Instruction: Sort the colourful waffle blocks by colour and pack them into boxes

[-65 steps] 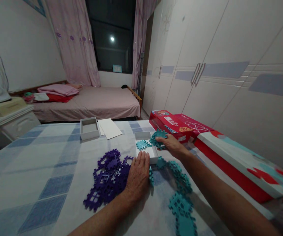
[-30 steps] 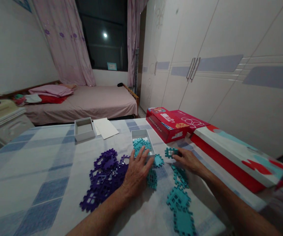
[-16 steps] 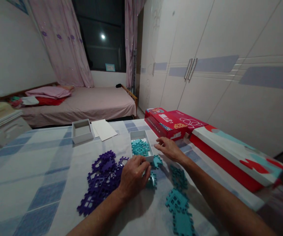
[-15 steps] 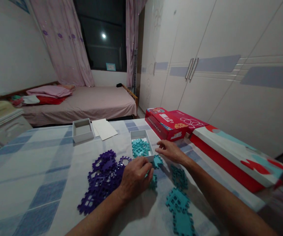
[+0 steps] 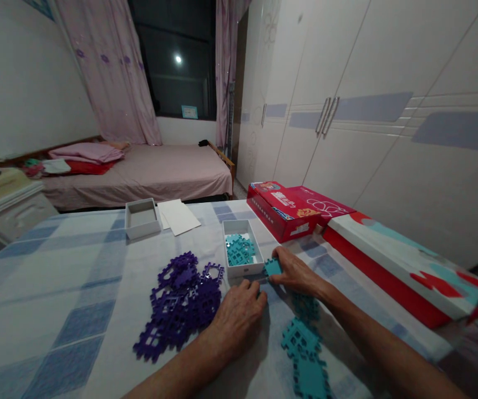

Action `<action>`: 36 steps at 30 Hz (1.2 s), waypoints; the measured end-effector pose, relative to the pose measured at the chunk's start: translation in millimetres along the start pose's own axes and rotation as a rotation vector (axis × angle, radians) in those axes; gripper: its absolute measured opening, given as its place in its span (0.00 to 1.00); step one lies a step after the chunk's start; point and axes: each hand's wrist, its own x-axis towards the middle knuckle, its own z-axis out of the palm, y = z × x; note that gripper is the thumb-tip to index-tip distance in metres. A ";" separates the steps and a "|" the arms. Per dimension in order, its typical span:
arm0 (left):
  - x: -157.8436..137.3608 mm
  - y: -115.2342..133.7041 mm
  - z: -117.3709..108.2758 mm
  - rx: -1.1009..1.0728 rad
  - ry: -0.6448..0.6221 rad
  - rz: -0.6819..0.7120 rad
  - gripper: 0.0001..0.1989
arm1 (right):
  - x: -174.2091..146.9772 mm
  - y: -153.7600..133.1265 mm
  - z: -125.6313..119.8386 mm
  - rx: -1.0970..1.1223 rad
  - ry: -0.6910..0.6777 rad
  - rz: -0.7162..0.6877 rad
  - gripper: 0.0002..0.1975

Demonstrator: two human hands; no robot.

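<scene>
Turquoise piece (image 5: 272,267) lies between the right fingers (image 5: 280,254).

Purple pieces (image 5: 187,278) glossy plastic; teal pieces (image 5: 310,377) smooth plastic; tablecloth (image 5: 76,271) matt cloth; wardrobe handles (image 5: 331,117) shiny metal.

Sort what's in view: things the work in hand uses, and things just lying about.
Part of the work, it seems:
teal piece in the right hand
white box
teal pieces inside it
loose teal pieces
purple pile beside the left hand, possibly

Apparently just lying about:
grey box
white cards
red box
red-and-white carton
</scene>
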 end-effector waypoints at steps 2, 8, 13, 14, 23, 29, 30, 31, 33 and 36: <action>2.7 -0.5 1.6 0.041 -0.018 0.002 0.10 | -1.2 4.7 -4.4 0.073 0.067 0.022 0.14; 6.5 -1.4 2.0 0.055 -0.050 0.006 0.10 | 29.9 -7.7 -32.1 0.362 0.309 0.140 0.12; 5.1 -4.8 5.5 0.006 -0.019 -0.038 0.12 | 85.2 -41.9 -36.6 0.403 0.318 0.072 0.15; 4.8 -5.3 6.7 -0.001 -0.011 -0.045 0.13 | 90.6 -45.3 -35.2 0.382 0.323 0.061 0.16; 2.7 -4.6 5.3 -0.104 -0.030 -0.041 0.13 | -7.1 16.0 -41.6 0.206 0.012 -0.004 0.25; 1.0 -3.7 10.7 -0.156 0.003 -0.076 0.17 | -62.3 38.3 -39.7 0.124 -0.218 0.089 0.34; 1.5 -3.8 12.7 -0.176 0.008 -0.084 0.18 | -64.6 36.4 -36.3 0.111 -0.221 0.093 0.33; 2.1 -3.8 14.4 -0.202 0.015 -0.089 0.19 | -65.6 33.8 -33.0 0.101 -0.216 0.100 0.31; 3.0 -3.3 16.6 -0.266 0.028 -0.087 0.20 | -65.2 28.2 -28.0 0.087 -0.192 0.116 0.28; 2.3 -1.2 15.1 -0.340 0.045 -0.067 0.22 | -63.8 21.6 -25.5 0.079 -0.167 0.109 0.19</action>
